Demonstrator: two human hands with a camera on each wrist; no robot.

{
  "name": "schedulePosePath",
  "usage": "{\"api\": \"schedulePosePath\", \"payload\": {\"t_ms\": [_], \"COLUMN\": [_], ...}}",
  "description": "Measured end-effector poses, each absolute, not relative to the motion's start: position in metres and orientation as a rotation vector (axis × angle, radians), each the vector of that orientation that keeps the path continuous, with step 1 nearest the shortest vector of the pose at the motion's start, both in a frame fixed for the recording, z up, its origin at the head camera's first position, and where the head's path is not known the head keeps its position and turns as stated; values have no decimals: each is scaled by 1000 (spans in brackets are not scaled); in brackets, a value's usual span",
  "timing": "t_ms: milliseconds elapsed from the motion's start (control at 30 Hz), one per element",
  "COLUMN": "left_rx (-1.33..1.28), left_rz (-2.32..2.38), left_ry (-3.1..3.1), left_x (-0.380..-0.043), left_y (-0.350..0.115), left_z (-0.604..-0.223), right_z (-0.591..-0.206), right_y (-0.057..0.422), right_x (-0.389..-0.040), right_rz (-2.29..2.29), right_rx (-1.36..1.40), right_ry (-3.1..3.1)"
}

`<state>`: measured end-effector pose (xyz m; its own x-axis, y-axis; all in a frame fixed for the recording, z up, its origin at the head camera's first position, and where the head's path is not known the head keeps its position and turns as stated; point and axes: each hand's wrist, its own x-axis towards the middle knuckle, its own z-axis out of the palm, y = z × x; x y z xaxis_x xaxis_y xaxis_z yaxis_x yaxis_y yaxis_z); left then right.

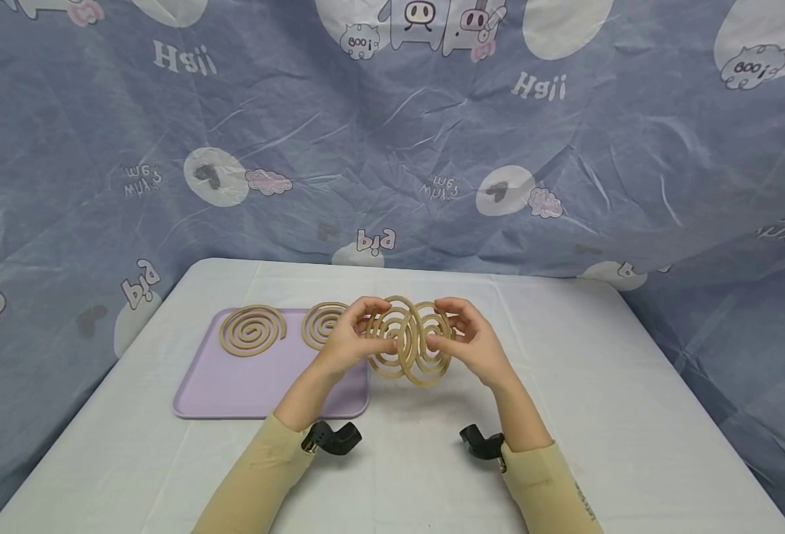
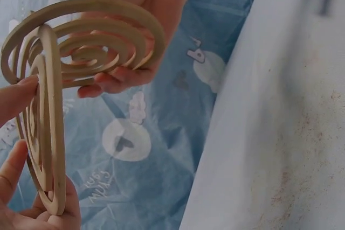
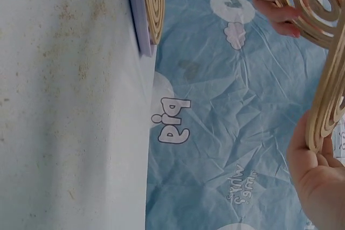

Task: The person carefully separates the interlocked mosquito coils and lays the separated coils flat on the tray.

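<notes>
Two tan mosquito coils are held up close together, their outer rings overlapping or interlocked in the head view. My left hand grips the left-hand coil with the thumb in front and fingers at its edge. The other coil is pinched by my right hand, thumb across its face. In the left wrist view the two coils stand at an angle to each other and touch near the top left. Exactly where they link cannot be made out.
A lilac tray lies on the white table, left of the hands. Flat on its far side rest one mosquito coil and another coil, partly behind my left hand. A blue patterned cloth hangs behind the table.
</notes>
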<state>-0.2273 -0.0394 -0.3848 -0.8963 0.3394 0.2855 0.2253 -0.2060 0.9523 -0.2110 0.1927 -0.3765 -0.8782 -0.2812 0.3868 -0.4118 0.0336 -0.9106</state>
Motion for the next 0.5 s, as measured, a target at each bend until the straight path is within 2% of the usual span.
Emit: {"api": "schedulePosePath", "payload": {"t_ms": [500], "left_rx": [641], "left_rz": [2425], "left_ry": [1683], "left_x": [-230], "left_y": [-56], "left_z": [-378], "right_z": [-375], "right_y": [203], "right_x": [-210], "right_rz": [2161], "right_rx": [701], "right_ry": [-2159]}}
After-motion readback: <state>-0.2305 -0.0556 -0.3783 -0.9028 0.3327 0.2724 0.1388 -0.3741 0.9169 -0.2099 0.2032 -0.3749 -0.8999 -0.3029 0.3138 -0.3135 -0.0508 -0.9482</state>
